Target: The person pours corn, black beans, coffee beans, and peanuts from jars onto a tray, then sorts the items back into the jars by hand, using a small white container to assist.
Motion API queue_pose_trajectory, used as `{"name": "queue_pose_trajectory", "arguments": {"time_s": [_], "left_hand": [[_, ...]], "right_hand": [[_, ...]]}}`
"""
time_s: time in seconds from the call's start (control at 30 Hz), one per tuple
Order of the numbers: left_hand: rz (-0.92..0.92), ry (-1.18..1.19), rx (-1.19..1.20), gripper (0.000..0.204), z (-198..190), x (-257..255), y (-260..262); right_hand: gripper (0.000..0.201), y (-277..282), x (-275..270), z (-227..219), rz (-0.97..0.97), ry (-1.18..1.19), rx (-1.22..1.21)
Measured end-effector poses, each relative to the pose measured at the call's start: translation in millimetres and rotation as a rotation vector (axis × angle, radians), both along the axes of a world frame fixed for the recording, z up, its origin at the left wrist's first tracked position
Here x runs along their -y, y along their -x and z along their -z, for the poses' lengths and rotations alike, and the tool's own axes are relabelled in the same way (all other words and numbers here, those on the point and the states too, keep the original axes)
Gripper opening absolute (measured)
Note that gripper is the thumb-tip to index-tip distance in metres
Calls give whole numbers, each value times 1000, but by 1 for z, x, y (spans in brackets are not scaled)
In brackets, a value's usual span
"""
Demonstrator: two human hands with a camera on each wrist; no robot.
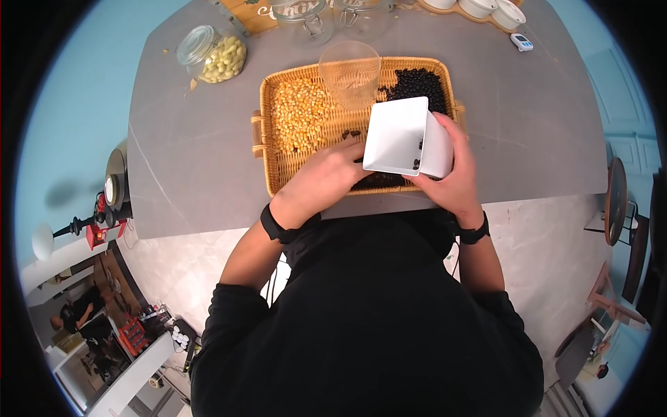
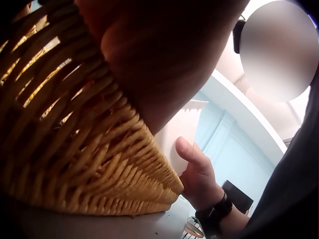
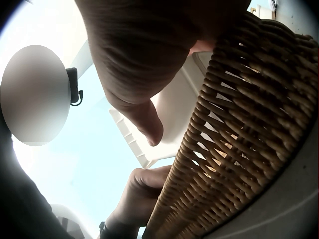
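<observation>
A white square container (image 1: 396,135), tilted with its mouth toward the left, is gripped by my right hand (image 1: 455,167) around its right side; a few dark beans lie inside. My left hand (image 1: 326,174) reaches into the wicker tray (image 1: 269,177) beside the container's lower left edge, its fingertips partly hidden. Dark beans (image 1: 379,182) lie at the tray's near side, a few more by the left fingers. In the left wrist view, the right thumb (image 2: 192,154) lies against the white container (image 2: 174,134).
Yellow corn kernels (image 1: 299,111) fill the tray's left part; black beans (image 1: 420,87) lie at the back right. A clear cup (image 1: 349,73) stands between them. Behind are a jar of pale green pieces (image 1: 224,59), glass jars (image 1: 303,21), white bowls (image 1: 479,7) and a small timer (image 1: 521,42).
</observation>
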State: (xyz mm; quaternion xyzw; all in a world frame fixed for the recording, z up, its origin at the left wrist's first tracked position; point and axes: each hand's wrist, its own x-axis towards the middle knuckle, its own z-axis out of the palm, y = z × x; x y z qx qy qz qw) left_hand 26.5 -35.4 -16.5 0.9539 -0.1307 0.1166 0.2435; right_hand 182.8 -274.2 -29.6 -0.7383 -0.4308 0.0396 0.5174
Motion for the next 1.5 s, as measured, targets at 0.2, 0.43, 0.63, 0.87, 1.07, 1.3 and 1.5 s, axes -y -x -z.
{"name": "queue_pose_trajectory", "arguments": {"time_s": [0.2,0.43,0.63,0.87,1.07,1.3,1.5], "left_hand": [[-47,79,-42,29,-12,-7,7],[-157,77,38,41,-61,-19,8],[19,173,72,41,-71,14,-21],[-291,142,25,17,-65,-11,10],[-451,28,-388,55,-21,-23,44],[-353,69,-325,59,-19,11,10],[-257,47,-190,29,1,13,5]], "right_hand": [[101,0,0,-2,-4,-1,7],[101,0,-1,-6,-50,39,93],[102,2,-2,-9,-88,34,83],[102,1,1,-8,-50,20,87],[102,-3,1,-1,-74,13,56],[101,-2,2,-3,-72,26,41],[103,1,1,-6,-63,29,60]]}}
